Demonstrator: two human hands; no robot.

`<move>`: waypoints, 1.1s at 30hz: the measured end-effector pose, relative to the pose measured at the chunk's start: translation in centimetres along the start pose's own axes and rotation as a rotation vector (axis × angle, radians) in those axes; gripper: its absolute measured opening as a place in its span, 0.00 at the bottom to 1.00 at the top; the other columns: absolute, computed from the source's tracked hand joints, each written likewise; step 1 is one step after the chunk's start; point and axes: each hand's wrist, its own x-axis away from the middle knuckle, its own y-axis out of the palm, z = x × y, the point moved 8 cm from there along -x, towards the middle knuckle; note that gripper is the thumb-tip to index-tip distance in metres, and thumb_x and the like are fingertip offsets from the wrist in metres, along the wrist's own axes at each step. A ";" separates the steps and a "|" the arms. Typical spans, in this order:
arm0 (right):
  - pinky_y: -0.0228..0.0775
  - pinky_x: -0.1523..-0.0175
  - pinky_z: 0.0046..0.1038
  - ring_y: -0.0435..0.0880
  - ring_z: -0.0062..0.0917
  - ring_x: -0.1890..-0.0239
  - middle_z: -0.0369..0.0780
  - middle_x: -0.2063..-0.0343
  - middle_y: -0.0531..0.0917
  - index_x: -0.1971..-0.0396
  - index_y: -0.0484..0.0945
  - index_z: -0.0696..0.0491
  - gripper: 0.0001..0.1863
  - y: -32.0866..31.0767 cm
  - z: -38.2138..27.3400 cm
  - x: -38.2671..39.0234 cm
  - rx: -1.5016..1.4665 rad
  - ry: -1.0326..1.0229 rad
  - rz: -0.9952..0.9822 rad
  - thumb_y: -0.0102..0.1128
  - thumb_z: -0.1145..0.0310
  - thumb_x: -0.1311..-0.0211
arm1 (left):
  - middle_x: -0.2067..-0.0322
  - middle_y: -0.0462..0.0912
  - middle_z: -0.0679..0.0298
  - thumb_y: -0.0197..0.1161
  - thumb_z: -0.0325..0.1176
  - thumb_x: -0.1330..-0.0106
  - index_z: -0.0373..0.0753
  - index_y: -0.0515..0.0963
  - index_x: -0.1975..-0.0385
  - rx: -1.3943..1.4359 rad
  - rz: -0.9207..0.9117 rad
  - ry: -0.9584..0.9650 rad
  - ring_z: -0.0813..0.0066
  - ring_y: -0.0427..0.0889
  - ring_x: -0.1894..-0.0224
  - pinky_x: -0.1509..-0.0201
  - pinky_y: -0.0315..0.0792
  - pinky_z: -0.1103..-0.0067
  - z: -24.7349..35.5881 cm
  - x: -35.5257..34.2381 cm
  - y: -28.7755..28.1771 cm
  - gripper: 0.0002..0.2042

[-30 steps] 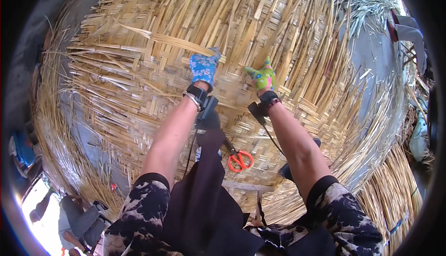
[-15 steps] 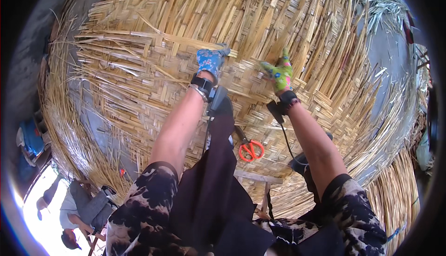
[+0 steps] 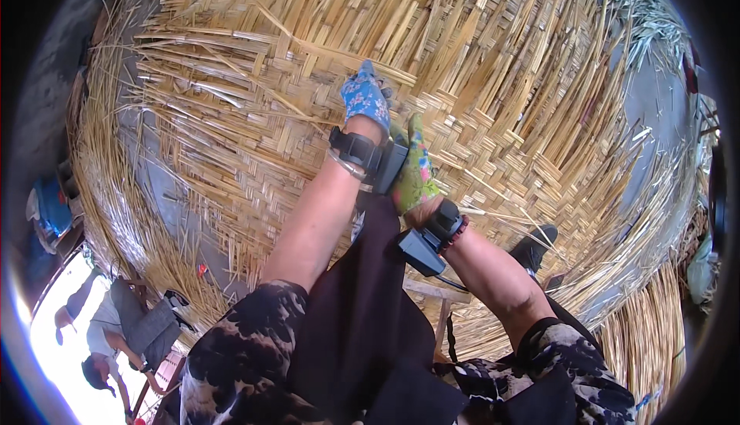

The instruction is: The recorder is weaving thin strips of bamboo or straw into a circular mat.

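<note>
My left hand (image 3: 364,98), in a blue floral glove, rests on the woven straw mat (image 3: 478,140) at a flat strip (image 3: 327,53), fingers partly curled; what they hold, if anything, is hidden. Just below and right, my right hand (image 3: 414,164), in a green floral glove, lies low on the mat with fingers stretched out, partly behind the left wrist. Black devices (image 3: 420,251) are strapped to both wrists. The orange-handled scissors are hidden now.
Loose straw fringes (image 3: 116,186) ring the mat over grey ground. Pale leaves (image 3: 644,16) lie upper right, a straw bundle (image 3: 644,340) lower right. A wooden piece (image 3: 435,290) lies near my lap. Another person (image 3: 116,340) is at lower left; blue items (image 3: 54,209) sit at left.
My right hand has moved down and left toward my left hand, its forearm now over where the scissors showed. My left hand has shifted slightly up and right in the view.
</note>
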 end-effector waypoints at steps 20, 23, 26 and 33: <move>0.67 0.47 0.28 0.74 0.25 0.50 0.37 0.51 0.75 0.44 0.65 0.53 0.24 2.0 -6.9 0.0 0.590 -0.659 -0.054 0.46 0.54 0.34 | 0.68 0.78 0.58 0.55 0.52 0.37 0.35 0.73 0.57 0.026 -0.031 0.015 0.65 0.78 0.69 0.65 0.73 0.73 1.3 -3.2 -1.4 0.23; 0.66 0.45 0.29 0.73 0.33 0.46 0.43 0.50 0.75 0.44 0.66 0.52 0.23 4.1 -10.7 -1.1 1.133 -0.975 -0.035 0.54 0.66 0.39 | 0.69 0.78 0.58 0.58 0.50 0.39 0.35 0.72 0.54 0.023 -0.073 0.100 0.65 0.78 0.69 0.64 0.74 0.72 3.0 -5.5 -2.2 0.23; 0.68 0.48 0.32 0.74 0.38 0.50 0.47 0.54 0.76 0.45 0.68 0.50 0.25 5.5 -13.1 -3.7 1.514 -1.042 0.003 0.57 0.71 0.46 | 0.72 0.77 0.61 0.61 0.41 0.40 0.38 0.73 0.54 0.128 -0.130 0.163 0.69 0.77 0.72 0.68 0.73 0.75 5.5 -7.4 -3.0 0.19; 0.73 0.59 0.38 0.80 0.40 0.62 0.45 0.67 0.80 0.60 0.78 0.49 0.14 4.3 -11.2 -8.9 2.189 -0.687 -0.012 0.55 0.66 0.48 | 0.72 0.77 0.60 0.56 0.30 0.39 0.32 0.71 0.57 -0.467 0.255 0.719 0.73 0.74 0.74 0.72 0.68 0.77 22.4 -7.0 -2.9 0.12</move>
